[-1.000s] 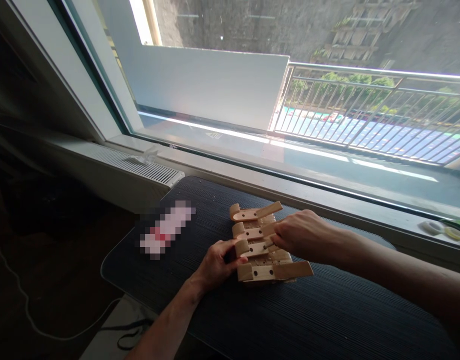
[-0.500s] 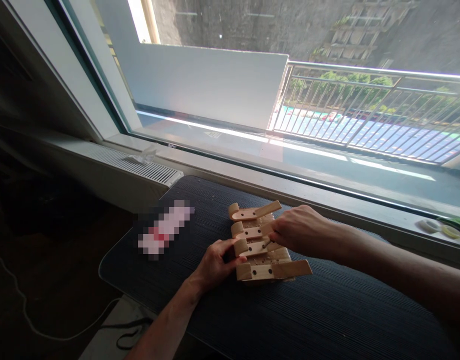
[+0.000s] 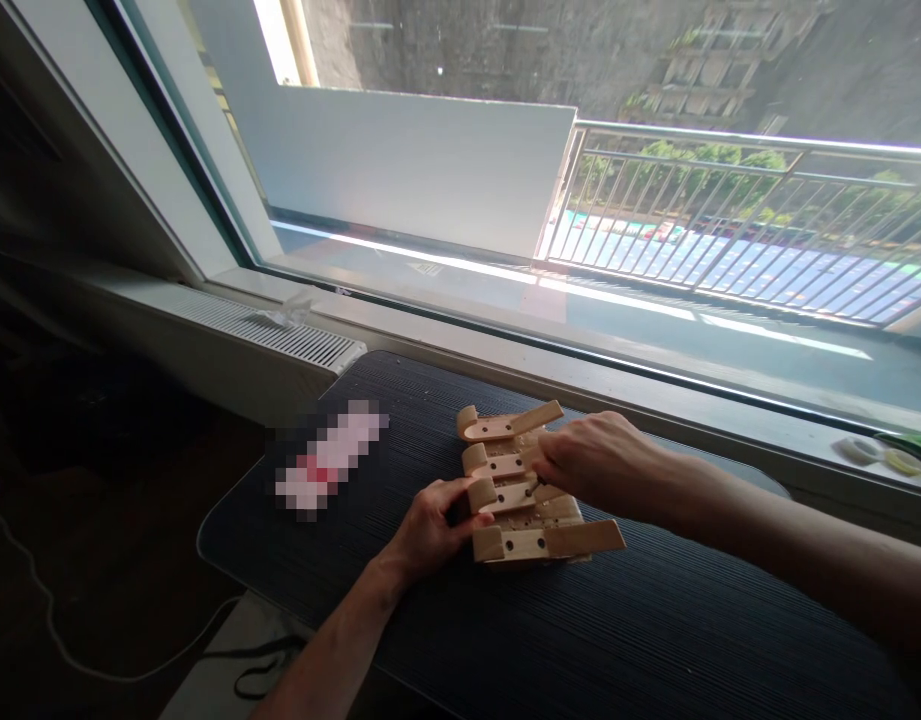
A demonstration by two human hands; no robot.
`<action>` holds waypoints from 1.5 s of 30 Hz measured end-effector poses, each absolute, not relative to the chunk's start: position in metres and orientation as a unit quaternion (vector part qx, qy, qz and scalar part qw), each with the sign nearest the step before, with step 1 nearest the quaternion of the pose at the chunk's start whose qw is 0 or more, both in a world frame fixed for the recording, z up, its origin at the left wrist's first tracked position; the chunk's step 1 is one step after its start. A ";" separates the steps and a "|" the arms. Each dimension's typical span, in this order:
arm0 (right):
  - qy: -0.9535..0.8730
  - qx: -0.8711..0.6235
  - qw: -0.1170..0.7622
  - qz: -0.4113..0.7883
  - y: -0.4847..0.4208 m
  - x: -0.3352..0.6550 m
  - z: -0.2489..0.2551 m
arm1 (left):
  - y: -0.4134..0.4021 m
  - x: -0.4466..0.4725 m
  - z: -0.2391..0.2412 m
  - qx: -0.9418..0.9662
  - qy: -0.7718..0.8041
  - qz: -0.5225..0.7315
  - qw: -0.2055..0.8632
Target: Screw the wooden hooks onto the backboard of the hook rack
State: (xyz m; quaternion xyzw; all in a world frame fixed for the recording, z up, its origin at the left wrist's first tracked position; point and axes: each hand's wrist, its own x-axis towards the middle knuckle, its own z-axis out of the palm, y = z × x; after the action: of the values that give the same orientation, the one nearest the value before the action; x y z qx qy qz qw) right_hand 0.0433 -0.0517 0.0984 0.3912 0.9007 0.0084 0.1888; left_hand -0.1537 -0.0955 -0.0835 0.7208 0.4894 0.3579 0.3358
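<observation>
Holds a wooden rack (image 3: 531,517) on the surface (image 3: 655,630), close to the far edge and right of the far left corner; carries four strips (image 3: 527,543) side by side across the rack's base, long axes running roughly left to right; points their rounded, curled ends at the left edge and their plain ends rightward, with the farthest tail angled towards the far edge; pinches the rounded end of the third strip from the far edge between thumb and fingers of the left hand (image 3: 430,525); closes the right hand (image 3: 591,455) in a fist on a thin dark tool (image 3: 539,484), mostly hidden, its tip by a dark hole in that same strip; blocks with that fist the plain ends of the second and third strips; shows also a blurred pink item (image 3: 332,458) near the left edge, a slatted grille (image 3: 280,330) with a clear wrapper (image 3: 291,308) beyond the far left corner, and pale rings (image 3: 859,451) on the sill (image 3: 445,335) beyond the far edge.
</observation>
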 end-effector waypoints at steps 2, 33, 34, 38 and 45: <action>0.896 0.406 0.179 0.022 -0.047 0.049 0.096 | -0.095 -0.154 -0.083 0.724 0.491 0.356 0.329; 0.801 0.551 0.067 -0.225 -0.049 0.111 0.060 | -0.095 -0.154 -0.082 0.702 0.478 0.374 0.373; 0.801 0.552 0.065 -0.223 -0.051 0.111 0.063 | -0.095 -0.153 -0.083 0.702 0.477 0.375 0.373; 0.800 0.568 0.079 -0.176 -0.053 0.109 0.067 | -0.094 -0.150 -0.087 0.711 0.481 0.372 0.353; 0.794 0.577 0.091 -0.169 -0.049 0.111 0.060 | -0.094 -0.147 -0.085 0.720 0.487 0.364 0.334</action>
State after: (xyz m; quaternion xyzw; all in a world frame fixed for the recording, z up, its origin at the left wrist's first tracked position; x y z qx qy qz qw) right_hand 0.1112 -0.0490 0.0597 0.5769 0.7938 -0.1693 0.0914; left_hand -0.1475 -0.0943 -0.0855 0.7202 0.4870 0.3640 0.3340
